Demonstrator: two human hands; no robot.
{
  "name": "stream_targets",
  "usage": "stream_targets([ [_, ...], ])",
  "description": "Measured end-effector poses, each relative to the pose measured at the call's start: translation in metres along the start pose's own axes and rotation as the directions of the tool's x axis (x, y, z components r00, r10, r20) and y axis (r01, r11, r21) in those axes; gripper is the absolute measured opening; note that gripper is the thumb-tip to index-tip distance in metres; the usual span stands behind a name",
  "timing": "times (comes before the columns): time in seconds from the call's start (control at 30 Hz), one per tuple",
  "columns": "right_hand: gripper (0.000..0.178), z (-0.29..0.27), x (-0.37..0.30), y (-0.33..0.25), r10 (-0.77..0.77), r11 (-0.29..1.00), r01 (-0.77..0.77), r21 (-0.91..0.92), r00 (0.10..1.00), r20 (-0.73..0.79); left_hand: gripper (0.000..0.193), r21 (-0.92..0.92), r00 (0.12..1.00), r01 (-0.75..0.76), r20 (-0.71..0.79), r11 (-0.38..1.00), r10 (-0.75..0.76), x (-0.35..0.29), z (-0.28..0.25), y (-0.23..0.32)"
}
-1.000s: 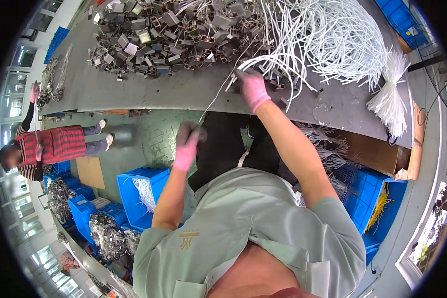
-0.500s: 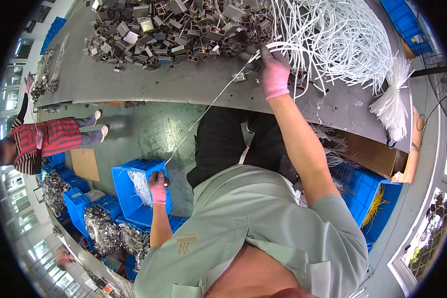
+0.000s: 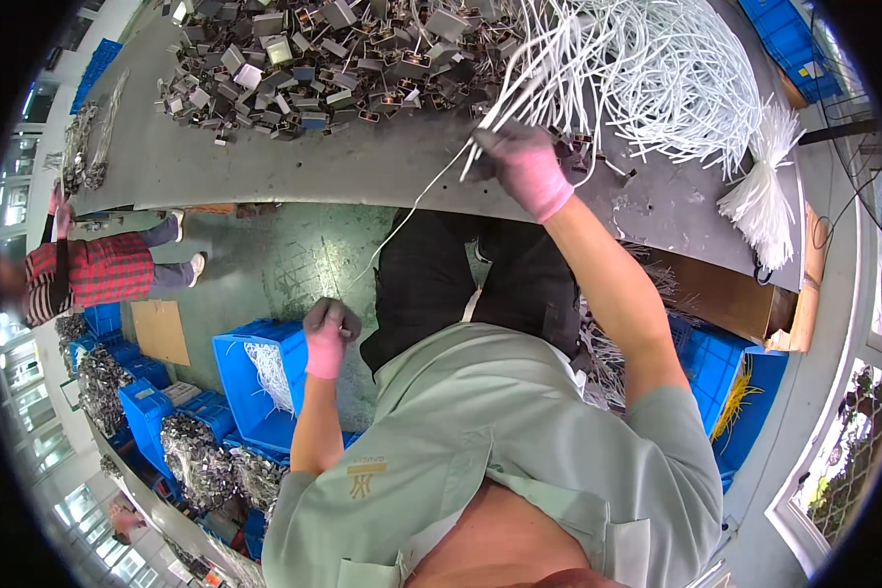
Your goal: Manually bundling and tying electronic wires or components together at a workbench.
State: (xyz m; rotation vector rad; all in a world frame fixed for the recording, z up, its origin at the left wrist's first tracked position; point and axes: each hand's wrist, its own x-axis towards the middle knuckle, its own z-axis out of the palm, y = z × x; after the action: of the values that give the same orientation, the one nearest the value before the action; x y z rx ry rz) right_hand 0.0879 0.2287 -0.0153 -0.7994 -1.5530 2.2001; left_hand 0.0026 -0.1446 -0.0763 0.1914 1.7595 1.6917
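Both hands wear gloves, pink at the back and dark grey at the fingers. My right hand (image 3: 527, 165) is closed around several white wires (image 3: 521, 93) at the table's front edge; its fingertips are partly hidden. From there a thin white wire (image 3: 409, 215) runs slackly down to my left hand (image 3: 330, 328), whose fingers are closed on its end, low over the floor. The wires in my right hand lead back to a large tangled heap of white wires (image 3: 681, 83). Left of that heap lies a pile of small grey boxy metal parts (image 3: 333, 64).
A grey table (image 3: 294, 167) spans the far side. A tied white wire bundle (image 3: 760, 196) hangs over its right edge. Near my left arm stands a blue crate (image 3: 235, 382) with white wires inside. Another person (image 3: 98, 269) in a red checked apron stands at the left.
My right hand has come nearer and slightly left, drawing the white wires over the table edge. My left hand has moved a little up and right. The thin wire between them has slackened.
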Motion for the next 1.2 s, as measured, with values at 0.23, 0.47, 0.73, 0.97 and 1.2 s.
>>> stream_targets([
  [0.23, 0.026, -0.032, -0.002, -0.070, -0.193, 0.979, 0.181, -0.095, 0.972, -0.137, 0.029, 0.188, 1.000, -0.020, 0.018, 0.982, 0.017, 0.019, 0.058, 0.023],
  [0.47, 0.024, 0.022, -0.036, -0.004, -0.142, 0.850, 0.211, -0.482, 0.974, 0.175, 0.028, 0.278, 0.942, -0.295, 0.243, 0.914, 0.230, 0.055, 0.136, 0.072],
  [0.73, 0.023, 0.009, -0.033, -0.009, -0.050, 0.919, 0.066, -0.388, 0.997, 0.053, 0.032, 0.369, 0.894, -0.445, 0.234, 0.816, 0.382, 0.086, 0.169, 0.076],
  [0.97, 0.016, -0.010, -0.026, -0.027, -0.012, 0.837, 0.044, -0.545, 0.998, 0.061, 0.038, 0.291, 0.895, -0.444, 0.183, 0.847, 0.406, 0.103, 0.231, 0.092],
  [1.2, 0.027, -0.128, 0.015, -0.064, -0.218, 0.525, -0.071, -0.848, 0.952, -0.215, 0.051, 0.684, 0.693, -0.676, 0.465, 0.274, 0.551, 0.143, 0.250, 0.094],
])
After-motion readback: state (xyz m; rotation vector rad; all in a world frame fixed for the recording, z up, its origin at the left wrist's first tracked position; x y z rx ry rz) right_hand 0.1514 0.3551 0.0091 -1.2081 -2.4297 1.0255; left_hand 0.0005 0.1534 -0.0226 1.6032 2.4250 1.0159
